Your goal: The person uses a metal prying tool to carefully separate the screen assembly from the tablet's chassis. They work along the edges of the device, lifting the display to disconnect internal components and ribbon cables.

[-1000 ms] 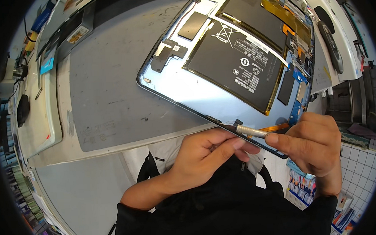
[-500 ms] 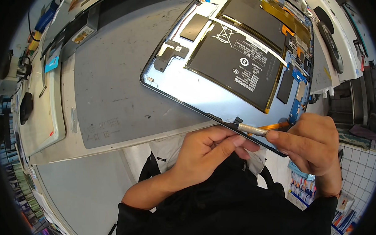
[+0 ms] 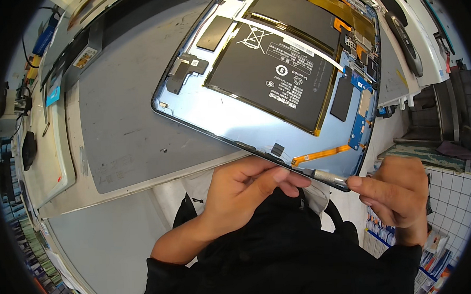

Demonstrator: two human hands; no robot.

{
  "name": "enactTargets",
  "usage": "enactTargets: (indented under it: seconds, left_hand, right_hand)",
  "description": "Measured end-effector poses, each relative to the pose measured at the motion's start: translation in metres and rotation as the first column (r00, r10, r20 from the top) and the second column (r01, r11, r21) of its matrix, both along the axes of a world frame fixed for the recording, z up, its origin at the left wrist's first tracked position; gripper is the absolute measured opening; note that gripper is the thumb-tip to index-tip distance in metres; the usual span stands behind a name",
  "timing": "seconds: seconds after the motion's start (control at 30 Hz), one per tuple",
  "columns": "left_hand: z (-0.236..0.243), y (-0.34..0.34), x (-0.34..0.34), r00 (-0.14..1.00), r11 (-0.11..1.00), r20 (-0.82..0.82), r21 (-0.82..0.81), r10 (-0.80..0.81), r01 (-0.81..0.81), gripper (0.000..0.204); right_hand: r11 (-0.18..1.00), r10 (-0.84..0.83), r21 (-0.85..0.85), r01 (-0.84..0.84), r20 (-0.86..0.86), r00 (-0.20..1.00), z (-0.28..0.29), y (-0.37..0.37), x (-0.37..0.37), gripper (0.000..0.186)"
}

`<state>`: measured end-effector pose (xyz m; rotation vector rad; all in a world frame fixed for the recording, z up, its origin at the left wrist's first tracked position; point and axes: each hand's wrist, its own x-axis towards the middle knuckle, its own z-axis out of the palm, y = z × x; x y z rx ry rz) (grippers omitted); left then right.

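Tablet (image 3: 186, 108), far end beyond my view, white-printed battery (image 3: 274, 77), left hand (image 3: 242, 191) gripping near rim (image 3: 214, 135), right hand (image 3: 395, 192) gripping metal tool (image 3: 329, 178)

Left hand (image 3: 240, 191) pinches, thumb (image 3: 268, 182) uppermost — right hand (image 3: 397, 190) curls, apparently pinching too, forefinger (image 3: 371, 186) extended leftward.

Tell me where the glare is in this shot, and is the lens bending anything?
Head view: white glare washes out the lower left of the open tablet's pale metal; head view: the metal tool in the right hand shines a little; head view: the fisheye lens bends the table's edges toward the rim, and the corners go black.
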<state>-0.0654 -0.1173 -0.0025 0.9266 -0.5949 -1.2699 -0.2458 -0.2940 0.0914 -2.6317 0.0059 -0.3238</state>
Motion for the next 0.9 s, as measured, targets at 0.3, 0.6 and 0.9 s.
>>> enactTargets:
  seconds: [0.3, 0.6, 0.9]
  left_hand:
    - [-0.001, 0.000, -0.001, 1.000, 1.000, -0.017, -0.022, 0.011, -0.012, 0.026]
    - [0.000, 0.001, 0.002, 1.000, 1.000, 0.009, -0.021, -0.022, 0.022, 0.026]
    - [0.000, 0.001, 0.001, 0.997, 0.999, -0.068, -0.017, -0.036, 0.035, 0.027]
  right_hand:
    - [0.999, -0.015, 0.051, 0.016, -0.026, 1.000, -0.001, 0.002, 0.000, 0.039]
    - [0.998, 0.005, 0.070, -0.004, -0.013, 1.000, -0.004, 0.000, 0.010, 0.040]
    - [0.998, -0.023, 0.052, 0.024, -0.011, 1.000, -0.007, 0.002, 0.018, 0.030]
